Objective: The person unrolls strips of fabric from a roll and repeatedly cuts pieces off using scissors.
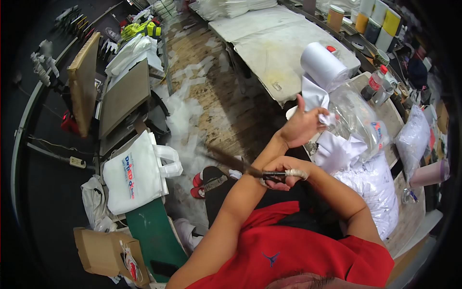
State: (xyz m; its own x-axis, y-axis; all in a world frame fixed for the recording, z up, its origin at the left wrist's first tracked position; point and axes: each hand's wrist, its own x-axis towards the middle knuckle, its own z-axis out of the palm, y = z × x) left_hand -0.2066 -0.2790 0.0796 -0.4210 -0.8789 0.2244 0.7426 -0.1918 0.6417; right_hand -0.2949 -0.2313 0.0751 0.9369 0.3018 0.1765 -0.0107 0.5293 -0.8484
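My left hand [303, 126] reaches over the front of the worktable, thumb raised and fingers curled on a small piece of white cloth [329, 119]. More white cloth [315, 94] hangs just above it from a white roll [325, 66]. My right hand [283, 180] crosses under my left forearm. It is closed on a long dark tool [240, 165] with a pale wrapped handle [294, 174]. The tool's far end points left and is smeared by motion, so its exact kind is unclear. Crumpled white cloth [339, 148] lies right of my hands.
A clear plastic bag [356, 113] and a stuffed white sack [373, 192] stand at the right. A red-capped bottle [374, 84] is behind them. To the left are a printed white bag [134, 173], a flat board [126, 103] and a cardboard box [98, 250]. Scraps litter the floor [211, 96].
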